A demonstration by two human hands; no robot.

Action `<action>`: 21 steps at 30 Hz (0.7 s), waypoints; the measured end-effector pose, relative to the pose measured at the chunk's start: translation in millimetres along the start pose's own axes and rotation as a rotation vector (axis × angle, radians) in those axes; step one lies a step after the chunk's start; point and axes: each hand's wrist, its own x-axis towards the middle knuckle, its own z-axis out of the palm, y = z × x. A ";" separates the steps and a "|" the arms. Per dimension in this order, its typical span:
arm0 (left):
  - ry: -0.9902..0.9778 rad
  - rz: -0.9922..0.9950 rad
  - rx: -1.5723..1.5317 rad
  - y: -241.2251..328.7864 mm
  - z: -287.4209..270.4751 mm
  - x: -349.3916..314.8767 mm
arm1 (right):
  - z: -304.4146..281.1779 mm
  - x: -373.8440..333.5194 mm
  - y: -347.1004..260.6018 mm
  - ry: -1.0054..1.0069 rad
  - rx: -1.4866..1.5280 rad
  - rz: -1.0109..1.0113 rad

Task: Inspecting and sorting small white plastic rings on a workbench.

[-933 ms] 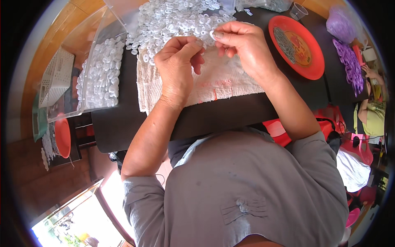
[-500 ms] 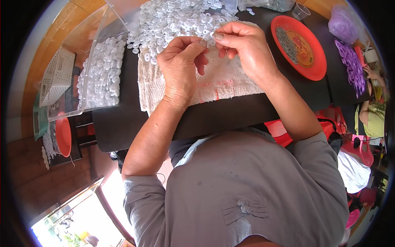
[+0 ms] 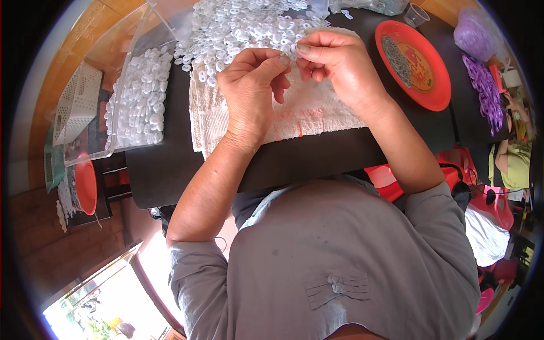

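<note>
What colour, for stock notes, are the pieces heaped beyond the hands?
The pieces are white; see head view.

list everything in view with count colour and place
table: one, black, centre
cloth: one, cream, on the table
white rings: uncounted, white, heaped past the cloth
clear box: one, clear, left, holding white pieces
plate: one, red, right
grey bits: many, grey, on the plate
cup: one, clear, beyond the plate
purple bag: one, purple, far right
strips: many, purple, far right
white basket: one, white, far left
green basket: one, green, left edge
dish: one, red, far left
chair: one, pink, lower right
co-worker: one, green top, right edge
shirt: one, grey, bottom centre
left hand: one, bare, over the cloth
right hand: one, bare, beside it
</note>
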 end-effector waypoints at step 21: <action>-0.003 -0.065 -0.051 -7.9 -1.0 -3.1 | 15.0 -6.1 4.3 0.036 -0.027 -0.013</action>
